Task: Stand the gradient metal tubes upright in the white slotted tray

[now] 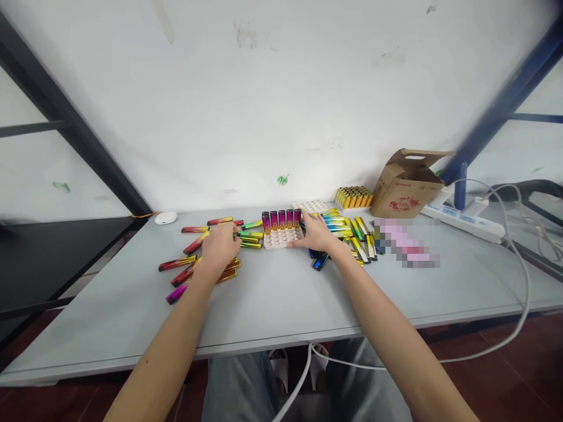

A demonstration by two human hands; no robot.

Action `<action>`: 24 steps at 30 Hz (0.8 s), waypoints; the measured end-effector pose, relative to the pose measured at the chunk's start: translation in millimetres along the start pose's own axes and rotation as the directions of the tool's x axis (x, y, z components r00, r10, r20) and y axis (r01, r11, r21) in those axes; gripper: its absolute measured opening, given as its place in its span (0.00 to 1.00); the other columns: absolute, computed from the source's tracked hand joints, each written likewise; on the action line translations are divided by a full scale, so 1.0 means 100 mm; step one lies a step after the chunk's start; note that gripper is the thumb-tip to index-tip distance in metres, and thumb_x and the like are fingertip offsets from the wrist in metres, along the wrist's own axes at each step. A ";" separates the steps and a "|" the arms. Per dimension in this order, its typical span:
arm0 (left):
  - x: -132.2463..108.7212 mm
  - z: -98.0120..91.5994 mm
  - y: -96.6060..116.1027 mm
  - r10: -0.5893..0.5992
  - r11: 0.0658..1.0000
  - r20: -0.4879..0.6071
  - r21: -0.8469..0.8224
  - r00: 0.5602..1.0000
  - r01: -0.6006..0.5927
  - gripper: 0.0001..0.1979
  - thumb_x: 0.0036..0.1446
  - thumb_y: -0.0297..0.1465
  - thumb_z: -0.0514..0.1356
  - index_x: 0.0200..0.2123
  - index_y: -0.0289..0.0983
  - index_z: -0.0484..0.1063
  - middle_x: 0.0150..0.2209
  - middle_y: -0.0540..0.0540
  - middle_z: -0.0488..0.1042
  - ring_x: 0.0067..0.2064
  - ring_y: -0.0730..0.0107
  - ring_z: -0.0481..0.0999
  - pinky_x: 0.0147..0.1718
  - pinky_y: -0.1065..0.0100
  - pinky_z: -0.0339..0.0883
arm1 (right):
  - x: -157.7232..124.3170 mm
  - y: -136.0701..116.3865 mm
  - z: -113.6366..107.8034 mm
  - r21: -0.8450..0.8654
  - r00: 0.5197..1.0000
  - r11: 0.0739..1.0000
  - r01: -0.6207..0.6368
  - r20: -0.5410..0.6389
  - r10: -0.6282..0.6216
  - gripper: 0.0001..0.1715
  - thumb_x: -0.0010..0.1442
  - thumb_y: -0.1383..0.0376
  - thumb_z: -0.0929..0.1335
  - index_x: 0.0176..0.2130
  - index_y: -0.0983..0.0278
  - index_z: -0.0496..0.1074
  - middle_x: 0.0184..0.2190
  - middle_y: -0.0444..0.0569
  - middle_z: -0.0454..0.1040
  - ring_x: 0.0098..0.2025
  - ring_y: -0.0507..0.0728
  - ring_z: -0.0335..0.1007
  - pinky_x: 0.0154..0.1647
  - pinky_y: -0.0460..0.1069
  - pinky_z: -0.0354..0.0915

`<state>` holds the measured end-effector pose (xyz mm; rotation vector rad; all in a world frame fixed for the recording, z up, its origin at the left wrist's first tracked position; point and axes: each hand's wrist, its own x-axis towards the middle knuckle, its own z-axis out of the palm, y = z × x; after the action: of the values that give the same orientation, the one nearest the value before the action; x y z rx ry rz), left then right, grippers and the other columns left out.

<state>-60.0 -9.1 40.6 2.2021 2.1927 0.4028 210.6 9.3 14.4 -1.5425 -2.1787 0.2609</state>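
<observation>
A white tray with round holes (281,238) sits mid-table, and a row of several upright purple-gold lighters (281,218) stands in its far row. My right hand (315,232) rests against the tray's right side, fingers curled at its edge. My left hand (220,246) lies over a loose pile of red, gold and green lighters (193,264) left of the tray, fingers curled on some of them; whether it grips one I cannot tell. More loose lighters (352,234) in gold, green and blue lie to the right of the tray.
A filled tray of yellow lighters (354,197) and an open cardboard box (407,184) stand at the back right. A power strip (466,221) with a white cable (523,281) runs off the right edge. A white mouse-like object (166,218) lies back left.
</observation>
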 end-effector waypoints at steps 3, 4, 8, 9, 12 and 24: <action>0.07 -0.06 -0.18 -0.056 0.998 0.117 -0.019 0.992 0.059 0.12 0.49 0.29 0.59 0.40 0.41 0.70 0.44 0.44 0.77 0.47 0.53 0.75 0.40 0.59 0.68 | 0.00 0.00 0.01 -0.021 1.000 1.000 -0.001 -0.010 0.001 0.63 0.41 0.43 0.75 0.65 0.68 0.50 0.57 0.63 0.66 0.63 0.71 0.55 0.64 0.63 0.47; 0.08 -0.06 -0.22 -0.062 0.997 0.133 -0.026 0.989 0.066 0.13 0.47 0.29 0.60 0.39 0.41 0.71 0.44 0.45 0.77 0.47 0.54 0.75 0.39 0.60 0.68 | 0.00 0.00 0.01 -0.027 1.000 1.000 -0.003 -0.013 0.003 0.64 0.41 0.43 0.75 0.65 0.67 0.50 0.58 0.63 0.64 0.63 0.72 0.54 0.64 0.63 0.47; 0.12 -0.02 -0.29 -0.044 0.996 0.119 -0.066 0.992 0.052 0.14 0.44 0.27 0.61 0.38 0.42 0.71 0.43 0.47 0.78 0.46 0.56 0.76 0.39 0.63 0.68 | 0.01 0.01 0.03 -0.039 1.000 0.999 -0.003 -0.018 0.002 0.64 0.41 0.43 0.75 0.65 0.67 0.50 0.62 0.63 0.60 0.65 0.73 0.51 0.64 0.63 0.47; 0.13 0.01 -0.31 -0.033 0.996 0.110 -0.080 0.993 0.042 0.14 0.44 0.27 0.61 0.38 0.42 0.71 0.43 0.47 0.78 0.46 0.57 0.76 0.39 0.64 0.68 | 0.01 0.01 0.03 -0.040 1.000 0.999 -0.003 -0.017 0.003 0.65 0.41 0.43 0.75 0.65 0.68 0.50 0.62 0.63 0.60 0.65 0.73 0.50 0.64 0.63 0.47; 0.17 0.07 -0.37 0.001 0.993 0.098 -0.114 0.995 0.010 0.15 0.46 0.27 0.61 0.40 0.42 0.71 0.44 0.48 0.77 0.46 0.58 0.75 0.40 0.64 0.67 | 0.01 0.02 0.02 -0.038 1.000 0.999 -0.007 -0.011 0.007 0.64 0.41 0.43 0.75 0.65 0.69 0.50 0.62 0.64 0.60 0.66 0.73 0.50 0.65 0.63 0.48; 0.13 0.02 -0.34 0.026 0.998 0.044 -0.061 0.999 -0.024 0.13 0.52 0.31 0.55 0.41 0.43 0.73 0.42 0.44 0.78 0.47 0.52 0.74 0.36 0.63 0.67 | 0.01 0.03 0.02 -0.004 1.000 1.000 0.013 -0.006 -0.013 0.59 0.42 0.43 0.74 0.62 0.66 0.54 0.60 0.62 0.62 0.64 0.73 0.52 0.63 0.64 0.50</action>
<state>-93.7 4.7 34.5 2.1876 2.1041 0.4114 212.1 11.2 11.4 -1.5287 -2.1850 0.2469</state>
